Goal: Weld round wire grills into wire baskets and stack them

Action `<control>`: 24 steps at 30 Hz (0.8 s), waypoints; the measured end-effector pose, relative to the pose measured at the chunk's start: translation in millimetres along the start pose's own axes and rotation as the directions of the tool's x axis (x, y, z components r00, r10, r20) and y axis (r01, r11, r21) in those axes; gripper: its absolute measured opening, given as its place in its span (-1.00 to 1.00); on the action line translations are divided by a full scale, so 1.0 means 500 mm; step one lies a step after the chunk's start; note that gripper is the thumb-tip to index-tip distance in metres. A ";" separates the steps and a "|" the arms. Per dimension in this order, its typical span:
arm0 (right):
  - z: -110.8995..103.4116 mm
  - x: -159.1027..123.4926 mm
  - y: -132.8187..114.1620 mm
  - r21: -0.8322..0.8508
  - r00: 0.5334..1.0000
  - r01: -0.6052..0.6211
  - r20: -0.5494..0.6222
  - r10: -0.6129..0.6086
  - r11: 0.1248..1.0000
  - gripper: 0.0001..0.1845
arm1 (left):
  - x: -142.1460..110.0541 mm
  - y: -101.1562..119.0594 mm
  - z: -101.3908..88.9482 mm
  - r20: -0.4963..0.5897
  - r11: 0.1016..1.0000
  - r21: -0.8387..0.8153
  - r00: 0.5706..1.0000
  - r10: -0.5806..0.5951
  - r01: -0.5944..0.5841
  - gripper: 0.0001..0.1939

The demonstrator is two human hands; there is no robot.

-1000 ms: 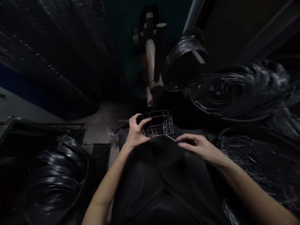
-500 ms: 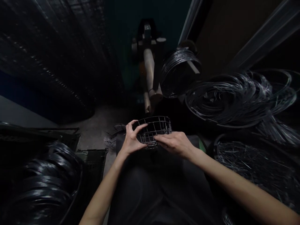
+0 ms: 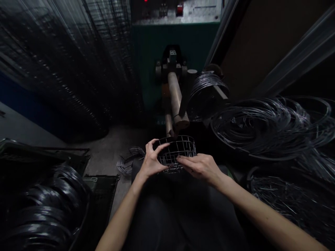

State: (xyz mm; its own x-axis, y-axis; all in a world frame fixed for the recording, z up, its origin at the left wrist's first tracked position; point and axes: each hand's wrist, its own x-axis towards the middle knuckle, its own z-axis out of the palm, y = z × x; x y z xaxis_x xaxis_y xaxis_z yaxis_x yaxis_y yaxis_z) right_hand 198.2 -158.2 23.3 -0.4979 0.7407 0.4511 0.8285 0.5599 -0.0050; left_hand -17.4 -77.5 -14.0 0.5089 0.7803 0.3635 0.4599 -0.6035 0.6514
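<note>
A small round wire basket (image 3: 180, 148) sits over my lap, just in front of the machine's arms. My left hand (image 3: 154, 158) grips its left side, the thumb low and the fingers curved over the upper rim. On the right, my right hand (image 3: 200, 165) is closed at the basket's near side, fingertips pressed together at the wires. Whether a loose piece of wire is between those fingertips is too dark to make out. Beyond the basket, the upper cylindrical arm (image 3: 176, 94) of a green machine (image 3: 146, 52) points toward me, with a thinner lower arm (image 3: 169, 123) under it.
Wire rings (image 3: 206, 83) hang on a holder right of the machine. A tub of coiled wire (image 3: 251, 122) and a bin of short wire pieces (image 3: 280, 195) stand at right. Wire coils (image 3: 49, 205) lie at left by dark crates (image 3: 102, 188). Curved wires (image 3: 131, 160) rest near my knee.
The view has tilted up, so everything sits lower and the machine's panel with a red switch shows. Both hands keep nearly the same hold on the basket.
</note>
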 end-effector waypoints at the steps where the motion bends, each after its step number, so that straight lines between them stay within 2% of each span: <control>1: 0.000 0.002 0.001 0.005 1.000 0.002 -0.008 -0.002 1.000 -0.73 | 0.001 -0.001 0.000 -0.001 1.000 -0.005 1.000 -0.001 0.001 -0.21; 12: -0.005 0.025 0.008 -0.039 0.999 0.014 -0.034 -0.015 0.999 -0.73 | 0.022 -0.012 -0.006 0.014 1.000 0.006 1.000 -0.024 0.024 -0.18; 17: 0.001 0.019 0.009 -0.006 0.996 -0.085 0.010 0.085 0.996 -0.75 | 0.022 -0.011 -0.012 0.024 1.000 -0.015 1.000 -0.011 0.012 -0.18; 24: 0.008 0.043 0.028 -0.020 0.969 -0.217 0.112 0.218 0.976 -0.74 | 0.057 -0.020 -0.021 0.059 0.995 -0.037 0.994 -0.095 0.098 -0.17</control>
State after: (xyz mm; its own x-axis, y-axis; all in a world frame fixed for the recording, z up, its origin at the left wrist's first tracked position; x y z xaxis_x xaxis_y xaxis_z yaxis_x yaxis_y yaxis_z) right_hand 198.0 -132.8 29.5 -0.3308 0.8818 0.3361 0.9218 0.3782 -0.0849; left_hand -15.1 -47.4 -3.2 0.5049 0.8232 0.2595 0.4803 -0.5178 0.7080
